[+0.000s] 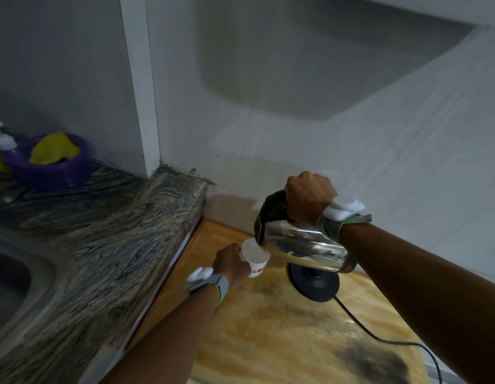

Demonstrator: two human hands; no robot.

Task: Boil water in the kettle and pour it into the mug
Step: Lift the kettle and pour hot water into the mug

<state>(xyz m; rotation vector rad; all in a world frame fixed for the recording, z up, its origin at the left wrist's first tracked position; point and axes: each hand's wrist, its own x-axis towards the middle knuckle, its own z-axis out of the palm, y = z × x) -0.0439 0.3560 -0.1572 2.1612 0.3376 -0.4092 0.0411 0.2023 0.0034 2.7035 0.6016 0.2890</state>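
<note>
Right hand [310, 198]: fingers curled tight round the black handle on top of the kettle [304, 249], wrist raised and bent, forearm coming in from the near right. A grey wrist strap [339, 221] with a white block is worn above the hand.

Kettle: held clear of its round black base [314, 282] and tipped down to the left, spout end just above the rim of the mug [254, 259]. No stream of water can be made out.

Left hand [231, 266]: wrapped round the left side of the mug, holding it under the spout; whether the mug rests on the wooden desk [268, 342] or is lifted cannot be told. A like strap is worn on this wrist.

Handling, as judged: the steel body is rigid, smooth and probably hot, so only the handle should be gripped. With water inside it will be fairly heavy and its weight will shift as it tips. The mug is light, stiff and breakable, and its wall will heat up as it fills.

A cord [379, 338] runs from the base toward the near right. Stone counter [102, 231] and sink [16, 286] at left.
</note>
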